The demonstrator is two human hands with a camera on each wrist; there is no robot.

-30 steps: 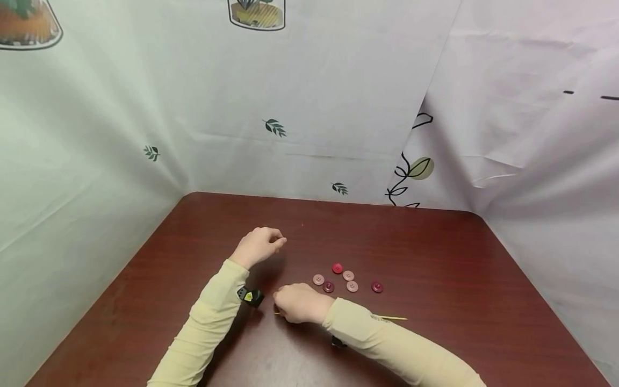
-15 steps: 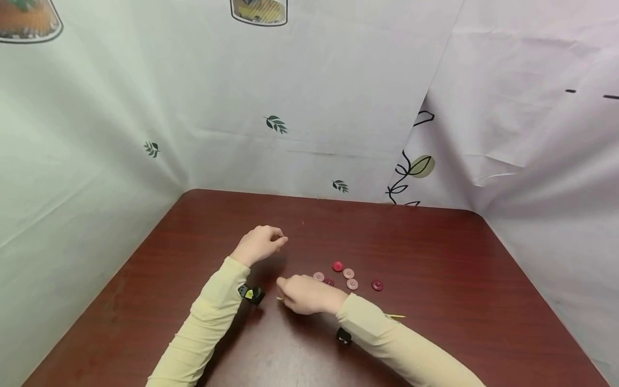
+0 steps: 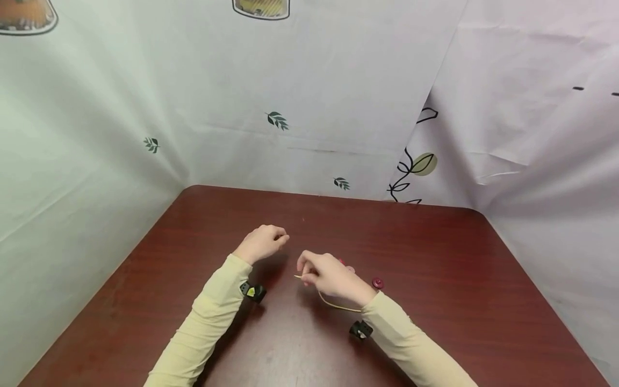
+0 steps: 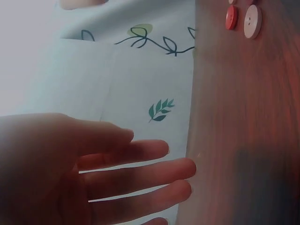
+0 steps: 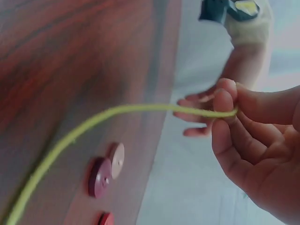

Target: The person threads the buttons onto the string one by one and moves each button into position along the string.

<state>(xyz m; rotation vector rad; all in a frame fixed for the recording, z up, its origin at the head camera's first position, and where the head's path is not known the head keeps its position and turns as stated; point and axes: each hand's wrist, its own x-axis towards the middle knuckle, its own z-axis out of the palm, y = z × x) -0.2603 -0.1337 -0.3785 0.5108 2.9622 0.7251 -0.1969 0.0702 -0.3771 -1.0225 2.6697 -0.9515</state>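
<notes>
Between thumb and fingertips, my right hand [image 3: 333, 275] pinches a yellow string [image 5: 93, 119] close to one end. The string arcs down from the fingers toward the tabletop, and a short tip pokes out past them in the head view. My left hand [image 3: 263, 243] hovers over the table to the left, holding nothing, its fingers loosely bent [image 4: 140, 180]. Several buttons lie near the right hand, which partly hides them in the head view. A dark red button [image 5: 100, 177] and a pink button [image 5: 117, 160] show below the string; a red button [image 4: 231, 17] appears in the left wrist view.
The reddish-brown wooden table [image 3: 435, 252] has rounded far corners. Pale printed fabric [image 3: 217, 97] hangs behind it and along both sides. Black wrist cameras are strapped at both wrists, the right one [image 3: 360, 330] close above the table.
My right hand has risen and moved right and away from me, lifting the string into a curve. It now covers more of the buttons. The left hand has stayed nearly still.
</notes>
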